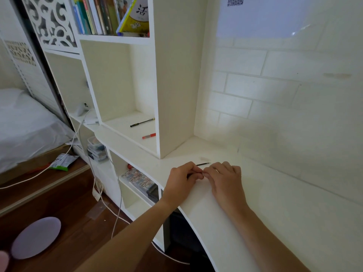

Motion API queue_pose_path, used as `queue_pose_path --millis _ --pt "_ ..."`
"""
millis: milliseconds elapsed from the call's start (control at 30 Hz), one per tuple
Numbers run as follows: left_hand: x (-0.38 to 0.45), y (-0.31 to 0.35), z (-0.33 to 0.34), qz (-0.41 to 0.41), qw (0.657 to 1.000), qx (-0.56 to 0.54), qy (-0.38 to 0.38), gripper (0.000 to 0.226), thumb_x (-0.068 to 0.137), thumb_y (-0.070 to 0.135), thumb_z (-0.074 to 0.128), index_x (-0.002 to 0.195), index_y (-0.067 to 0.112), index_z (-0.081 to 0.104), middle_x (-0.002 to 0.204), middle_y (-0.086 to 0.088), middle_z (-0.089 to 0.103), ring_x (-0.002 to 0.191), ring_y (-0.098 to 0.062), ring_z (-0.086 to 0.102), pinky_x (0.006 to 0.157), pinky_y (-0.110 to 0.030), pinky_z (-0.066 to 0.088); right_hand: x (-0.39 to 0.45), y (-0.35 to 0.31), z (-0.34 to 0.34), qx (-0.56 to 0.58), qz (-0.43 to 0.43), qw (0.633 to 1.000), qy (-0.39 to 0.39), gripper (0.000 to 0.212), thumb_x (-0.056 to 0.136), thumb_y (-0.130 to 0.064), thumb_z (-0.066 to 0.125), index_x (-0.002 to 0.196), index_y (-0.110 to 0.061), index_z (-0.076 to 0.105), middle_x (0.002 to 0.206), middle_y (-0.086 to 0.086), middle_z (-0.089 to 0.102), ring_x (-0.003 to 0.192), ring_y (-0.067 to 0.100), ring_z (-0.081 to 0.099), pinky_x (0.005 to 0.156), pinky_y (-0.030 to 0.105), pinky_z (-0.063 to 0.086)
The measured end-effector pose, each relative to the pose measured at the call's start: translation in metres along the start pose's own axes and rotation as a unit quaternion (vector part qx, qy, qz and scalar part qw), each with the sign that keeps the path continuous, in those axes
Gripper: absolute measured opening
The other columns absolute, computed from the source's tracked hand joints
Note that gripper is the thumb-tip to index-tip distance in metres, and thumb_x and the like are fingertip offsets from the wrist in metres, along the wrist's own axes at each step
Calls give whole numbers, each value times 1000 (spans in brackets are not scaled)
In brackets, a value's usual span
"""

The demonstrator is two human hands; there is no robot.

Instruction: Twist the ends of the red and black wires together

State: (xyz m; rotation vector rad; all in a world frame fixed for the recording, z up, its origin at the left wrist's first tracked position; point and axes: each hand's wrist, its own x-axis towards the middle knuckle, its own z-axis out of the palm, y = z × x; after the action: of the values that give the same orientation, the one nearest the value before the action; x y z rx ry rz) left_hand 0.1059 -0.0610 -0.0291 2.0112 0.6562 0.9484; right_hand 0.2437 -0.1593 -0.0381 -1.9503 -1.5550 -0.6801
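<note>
My left hand and right hand meet fingertip to fingertip on the white desk, both curled around a thin black pen. The left pinches the near end of it between thumb and fingers; the right has its fingers bent down over the middle, and the dark tip pokes out beyond my knuckles, pointing away from me toward the wall. The pen lies low, just above or on the desk; I cannot tell which. Just past the pen's tip sits a small pale eraser, near the foot of the shelf unit. Inside the open cubby of that unit, left of the pen, lie another black pen and a red pen, apart from each other. Above the cubby, books stand in a row. Below the desk edge, left of my left wrist, a patterned box rests on a lower shelf, and white cables trail down to the wooden floor.
</note>
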Motion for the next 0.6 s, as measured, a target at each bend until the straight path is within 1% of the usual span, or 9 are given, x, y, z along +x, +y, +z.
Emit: queue_pose_path --millis 33,100,167,200,267,367,433,500,600 --pt "0 0 0 1 1000 0 2 12 90 3 67 87 14 70 78 9 77 77 1 70 74 -13 50 0 0 0 -6 3 1000 5 9 95 -23 64 91 -30 68 101 -12 62 91 17 53 84 31 28" --pt "0 1 0 4 1000 -1 7 12 91 3 66 87 14 69 78 9 77 79 -1 71 73 -15 52 0 -1 1 -7 7 1000 -1 9 98 -27 58 93 -30 65 115 -11 59 103 18 53 95 35 29" --pt "0 1 0 4 1000 -2 13 11 91 2 66 87 13 69 78 8 77 78 -1 71 73 -16 53 0 -3 1 13 8 1000 -25 12 100 -31 48 100 -27 60 113 -11 58 101 15 57 100 35 31" --pt "0 1 0 4 1000 -1 15 11 91 2 65 88 12 69 78 8 77 78 -1 71 73 -17 54 0 -4 0 29 10 999 -34 13 100 -32 47 104 -25 57 110 -11 59 96 12 58 100 34 34" --pt "0 0 0 4 1000 0 12 12 92 1 65 89 11 69 79 8 76 79 -1 71 73 -18 55 0 -5 -1 65 19 996 -50 12 97 -27 54 107 -22 53 104 -10 57 88 11 58 95 34 41" --pt "-1 1 0 -1 1000 -4 4 12 92 0 65 89 10 71 79 7 77 76 2 71 71 -14 53 0 -2 0 87 9 995 -54 5 97 -19 57 97 -23 54 94 -10 52 79 11 54 88 33 44" --pt "-1 3 -1 -9 1000 -15 4 12 91 -1 65 89 9 71 80 5 77 71 3 69 69 -12 51 0 1 2 89 11 995 -52 11 100 -17 53 94 -24 58 92 -12 53 80 10 54 90 33 42" --pt "-2 3 -1 -17 1000 -22 7 14 91 -3 64 89 10 71 80 4 77 68 3 68 69 -12 50 0 2 4 79 16 995 -53 18 101 -20 47 95 -26 63 93 -13 56 83 8 56 92 34 41" --pt "-1 2 0 -20 999 -20 17 19 91 -4 61 88 12 71 80 6 77 68 -2 69 70 -17 54 -1 -1 3 100 27 992 -69 15 102 -27 47 109 -24 60 102 -11 58 91 9 58 93 33 42"
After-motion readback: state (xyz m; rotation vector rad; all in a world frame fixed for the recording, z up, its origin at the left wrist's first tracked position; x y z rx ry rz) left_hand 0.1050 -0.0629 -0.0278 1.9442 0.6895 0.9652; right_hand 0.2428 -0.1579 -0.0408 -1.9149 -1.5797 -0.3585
